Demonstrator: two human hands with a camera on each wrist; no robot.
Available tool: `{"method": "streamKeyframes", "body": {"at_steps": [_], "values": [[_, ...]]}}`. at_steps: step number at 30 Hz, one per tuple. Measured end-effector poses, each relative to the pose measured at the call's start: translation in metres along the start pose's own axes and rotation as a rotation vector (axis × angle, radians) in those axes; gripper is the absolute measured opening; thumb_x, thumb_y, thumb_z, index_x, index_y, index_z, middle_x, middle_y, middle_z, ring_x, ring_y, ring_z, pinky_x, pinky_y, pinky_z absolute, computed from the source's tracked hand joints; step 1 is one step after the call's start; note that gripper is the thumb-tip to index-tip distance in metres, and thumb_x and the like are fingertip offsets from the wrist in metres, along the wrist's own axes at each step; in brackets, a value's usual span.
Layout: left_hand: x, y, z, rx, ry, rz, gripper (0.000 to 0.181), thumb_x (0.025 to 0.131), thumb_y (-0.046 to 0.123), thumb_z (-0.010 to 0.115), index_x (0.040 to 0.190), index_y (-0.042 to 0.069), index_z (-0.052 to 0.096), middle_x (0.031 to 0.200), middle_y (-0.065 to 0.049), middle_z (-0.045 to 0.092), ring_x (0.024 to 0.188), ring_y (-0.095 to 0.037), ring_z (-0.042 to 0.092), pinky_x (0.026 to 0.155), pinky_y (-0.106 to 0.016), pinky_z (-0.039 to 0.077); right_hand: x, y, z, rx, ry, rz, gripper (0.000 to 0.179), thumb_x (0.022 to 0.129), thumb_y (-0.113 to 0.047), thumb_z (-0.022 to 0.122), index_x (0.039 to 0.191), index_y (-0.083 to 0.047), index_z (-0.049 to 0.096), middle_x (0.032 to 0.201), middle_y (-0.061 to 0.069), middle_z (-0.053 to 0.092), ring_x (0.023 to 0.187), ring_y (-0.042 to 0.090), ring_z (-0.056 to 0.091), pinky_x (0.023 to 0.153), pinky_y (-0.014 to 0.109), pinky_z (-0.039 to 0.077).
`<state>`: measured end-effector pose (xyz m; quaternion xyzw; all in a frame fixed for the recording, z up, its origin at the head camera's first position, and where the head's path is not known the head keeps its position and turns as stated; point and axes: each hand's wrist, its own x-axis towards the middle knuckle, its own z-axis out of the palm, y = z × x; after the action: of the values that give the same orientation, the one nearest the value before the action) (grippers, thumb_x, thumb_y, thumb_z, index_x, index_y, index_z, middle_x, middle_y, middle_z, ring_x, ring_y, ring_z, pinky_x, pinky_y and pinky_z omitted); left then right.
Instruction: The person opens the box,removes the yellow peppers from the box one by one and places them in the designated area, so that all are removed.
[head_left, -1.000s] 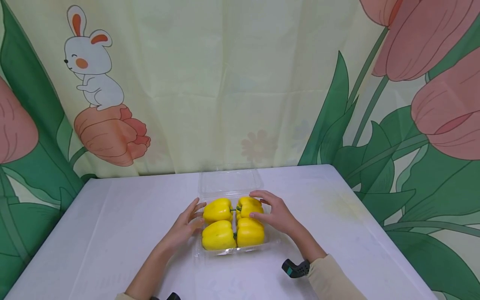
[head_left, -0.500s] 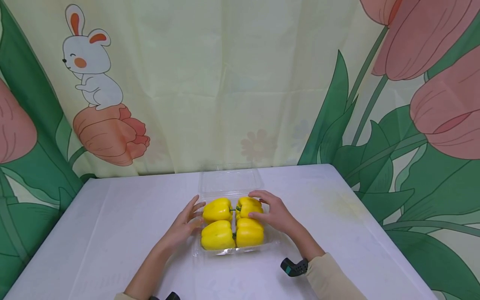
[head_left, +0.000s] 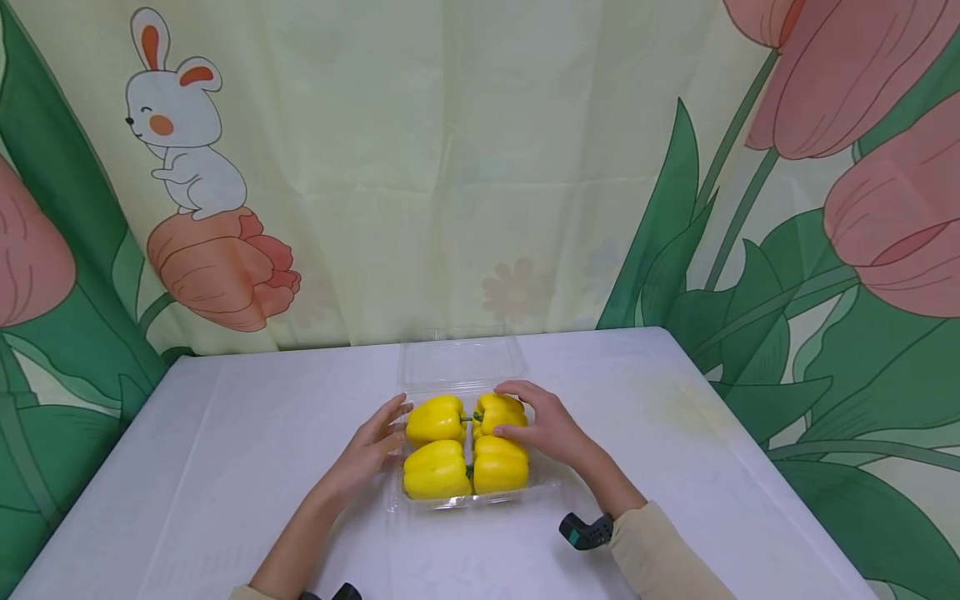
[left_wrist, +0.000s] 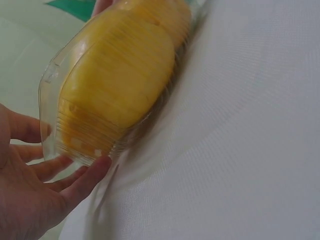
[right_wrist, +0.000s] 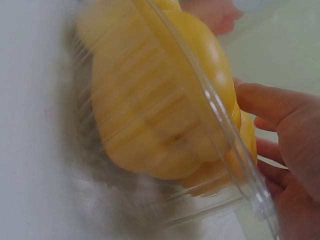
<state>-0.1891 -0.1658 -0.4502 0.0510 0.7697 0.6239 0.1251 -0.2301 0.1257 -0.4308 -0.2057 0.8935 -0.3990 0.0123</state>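
Observation:
Several yellow bell peppers [head_left: 437, 472] lie in a clear plastic clamshell box [head_left: 459, 502], its lid [head_left: 461, 364] folded back behind. My left hand [head_left: 373, 444] rests at the box's left side with loosely bent, spread fingers; in the left wrist view its fingertips [left_wrist: 102, 165] touch the outer wall. My right hand [head_left: 545, 424] reaches over the right side and holds the back right bell pepper [head_left: 498, 412], fingers at its far side and thumb at its near side. In the right wrist view the thumb [right_wrist: 265, 102] lies against yellow skin above the rim.
A white-covered table [head_left: 225, 467] carries the box near its middle. Behind it hangs a curtain [head_left: 375, 167] printed with tulips and a rabbit. Black wrist devices [head_left: 587, 531] sit on both forearms, and beige sleeves [head_left: 663, 550] show at the bottom.
Hardly anything differs. The right forearm has shifted very slightly left; both hands keep their places at the box, and the peppers lie as before.

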Motion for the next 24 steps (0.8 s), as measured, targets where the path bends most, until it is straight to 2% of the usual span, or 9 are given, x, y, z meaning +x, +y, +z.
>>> {"method": "streamKeyframes", "body": {"at_steps": [12, 24], "values": [[0.0007, -0.0001, -0.0008, -0.014, -0.004, 0.000, 0.060, 0.100, 0.009, 0.043, 0.154, 0.020, 0.020, 0.159, -0.012, 0.027, 0.142, -0.039, 0.032, 0.104, -0.052, 0.045, 0.0033, -0.0026, -0.0021, -0.020, -0.044, 0.040, 0.057, 0.082, -0.027, 0.077, 0.133, -0.016, 0.056, 0.137, 0.001, 0.057, 0.128, 0.025, 0.052, 0.107, 0.050, 0.043], [0.0048, -0.0062, 0.0004, -0.011, 0.024, -0.025, 0.060, 0.099, 0.008, 0.042, 0.154, 0.021, 0.022, 0.157, -0.007, 0.032, 0.141, -0.036, 0.035, 0.105, -0.054, 0.043, 0.0058, -0.0015, 0.0002, -0.052, -0.052, 0.054, 0.052, 0.082, -0.027, 0.076, 0.130, -0.023, 0.058, 0.138, 0.000, 0.055, 0.130, 0.023, 0.050, 0.109, 0.048, 0.042]]}}
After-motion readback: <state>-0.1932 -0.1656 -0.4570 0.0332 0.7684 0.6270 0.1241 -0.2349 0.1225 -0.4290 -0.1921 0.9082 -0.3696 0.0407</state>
